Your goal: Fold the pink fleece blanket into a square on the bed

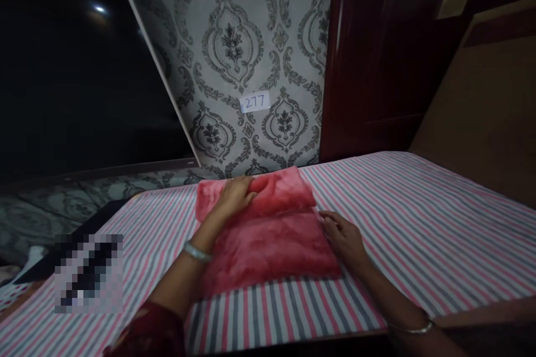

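Observation:
A pink-red plush cloth [272, 248] lies on a striped sheet, with its far part folded over into a thicker band. My left hand [235, 196] rests on the left of that band, palm down, fingers stretched across the pile. At the cloth's right edge, by the step between the band and the lower layer, is my right hand [343, 237]. Its fingers are bent in and look closed on the edge; the fingertips are partly hidden. The cloth's near edge lies flat on the sheet.
The striped sheet [419, 223] covers the surface around the cloth. A large dark screen [84, 78] leans over the left side. Behind are patterned wallpaper with a paper label [255, 101] reading 277, and a dark red panel [377, 56]. A blurred-out patch [89, 273] lies at left.

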Available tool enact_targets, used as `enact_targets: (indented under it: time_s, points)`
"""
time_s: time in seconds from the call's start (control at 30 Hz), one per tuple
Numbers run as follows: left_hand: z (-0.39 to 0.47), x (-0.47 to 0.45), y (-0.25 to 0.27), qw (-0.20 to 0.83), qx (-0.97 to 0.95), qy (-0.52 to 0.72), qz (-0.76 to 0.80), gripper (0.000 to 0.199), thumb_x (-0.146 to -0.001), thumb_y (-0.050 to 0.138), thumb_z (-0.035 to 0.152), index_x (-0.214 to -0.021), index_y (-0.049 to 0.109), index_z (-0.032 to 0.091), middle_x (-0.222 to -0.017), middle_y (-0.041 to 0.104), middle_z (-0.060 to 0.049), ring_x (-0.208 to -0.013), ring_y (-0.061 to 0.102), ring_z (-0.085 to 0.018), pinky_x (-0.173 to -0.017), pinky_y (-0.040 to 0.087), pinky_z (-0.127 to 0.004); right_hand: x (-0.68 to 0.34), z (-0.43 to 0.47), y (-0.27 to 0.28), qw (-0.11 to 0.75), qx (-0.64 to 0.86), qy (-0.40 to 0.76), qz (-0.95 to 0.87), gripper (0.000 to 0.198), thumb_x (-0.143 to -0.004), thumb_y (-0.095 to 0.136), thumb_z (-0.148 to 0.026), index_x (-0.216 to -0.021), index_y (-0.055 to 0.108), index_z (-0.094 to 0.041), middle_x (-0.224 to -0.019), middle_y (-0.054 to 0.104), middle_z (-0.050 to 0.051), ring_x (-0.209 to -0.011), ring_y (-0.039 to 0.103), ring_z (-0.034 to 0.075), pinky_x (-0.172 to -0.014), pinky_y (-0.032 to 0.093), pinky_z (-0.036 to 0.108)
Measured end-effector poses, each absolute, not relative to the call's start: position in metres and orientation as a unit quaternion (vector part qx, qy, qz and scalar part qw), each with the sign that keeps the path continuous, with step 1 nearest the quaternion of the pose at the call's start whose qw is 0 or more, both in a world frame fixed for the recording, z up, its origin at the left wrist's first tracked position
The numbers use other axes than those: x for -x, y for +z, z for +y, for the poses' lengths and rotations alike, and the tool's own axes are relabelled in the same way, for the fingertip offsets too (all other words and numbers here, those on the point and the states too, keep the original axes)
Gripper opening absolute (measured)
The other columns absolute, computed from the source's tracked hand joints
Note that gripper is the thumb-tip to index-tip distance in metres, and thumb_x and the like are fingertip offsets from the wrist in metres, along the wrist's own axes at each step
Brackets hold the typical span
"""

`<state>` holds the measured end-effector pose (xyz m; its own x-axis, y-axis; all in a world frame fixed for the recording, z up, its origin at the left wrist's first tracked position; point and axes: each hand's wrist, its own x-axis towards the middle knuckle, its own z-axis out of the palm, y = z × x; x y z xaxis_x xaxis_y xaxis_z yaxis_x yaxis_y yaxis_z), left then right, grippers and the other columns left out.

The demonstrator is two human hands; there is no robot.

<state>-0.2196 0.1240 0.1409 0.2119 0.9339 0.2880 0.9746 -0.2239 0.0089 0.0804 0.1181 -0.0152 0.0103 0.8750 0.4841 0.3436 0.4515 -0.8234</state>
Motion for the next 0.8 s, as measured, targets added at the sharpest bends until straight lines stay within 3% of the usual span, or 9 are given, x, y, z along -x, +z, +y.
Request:
enact_targets:
  time_s: [0.2, 0.43, 0.53, 0.67, 0.8]
  points:
    - [0.024, 0.211, 0.102, 0.198, 0.812, -0.071, -0.544, 0.047, -0.096, 0.05, 0.022, -0.143, 0.051, 0.02, -0.12, 0.067, -0.014, -0.106, 0.062, -0.03, -0.089, 0.048, -0.046, -0.082, 0.109, -0.001, 0.644, 0.478, 0.193, -0.565, 0.034, -0.096, 0.048, -0.044, -0.108, 0.068, -0.02, -0.108, 0.074, 0.011, -0.1, 0.07, 0.025, -0.086, 0.057, 0.041]
    - [-0.009, 0.219, 0.034, 0.244, 0.805, -0.094, -0.533, 0.049, -0.092, 0.052, 0.014, -0.14, 0.057, 0.02, -0.141, 0.06, -0.016, -0.126, 0.057, -0.033, -0.101, 0.045, -0.05, -0.078, 0.082, 0.042, 0.668, 0.395, 0.041, -0.629, 0.023, -0.099, 0.047, -0.031, -0.096, 0.068, -0.023, -0.097, 0.071, 0.009, -0.097, 0.067, 0.025, -0.091, 0.054, 0.045]
    - [-0.01, 0.218, 0.043, 0.22, 0.808, -0.114, -0.534, 0.053, -0.093, 0.053, 0.021, -0.145, 0.052, 0.021, -0.153, 0.05, -0.016, -0.141, 0.045, -0.034, -0.112, 0.037, -0.055, -0.066, 0.073, 0.064, 0.594, 0.348, 0.023, -0.725, 0.024, -0.1, 0.046, -0.029, -0.102, 0.07, -0.025, -0.102, 0.073, 0.009, -0.101, 0.067, 0.025, -0.094, 0.054, 0.046]
    - [-0.01, 0.222, 0.063, 0.196, 0.787, -0.132, -0.57, 0.066, -0.091, 0.058, 0.042, -0.152, 0.045, 0.021, -0.162, 0.035, -0.015, -0.15, 0.029, -0.038, -0.12, 0.022, -0.062, -0.05, 0.076, 0.069, 0.415, 0.319, 0.0, -0.852, 0.041, -0.099, 0.049, -0.034, -0.136, 0.061, -0.023, -0.14, 0.061, 0.012, -0.133, 0.052, 0.031, -0.111, 0.042, 0.054]
    - [-0.012, 0.232, 0.048, 0.176, 0.733, -0.113, -0.647, 0.071, -0.087, 0.064, 0.041, -0.153, 0.044, 0.023, -0.162, 0.037, -0.016, -0.149, 0.029, -0.043, -0.116, 0.027, -0.065, -0.048, 0.082, 0.029, 0.258, 0.34, -0.008, -0.904, 0.061, -0.092, 0.06, -0.034, -0.151, 0.046, -0.026, -0.158, 0.042, 0.012, -0.148, 0.032, 0.038, -0.114, 0.035, 0.063]
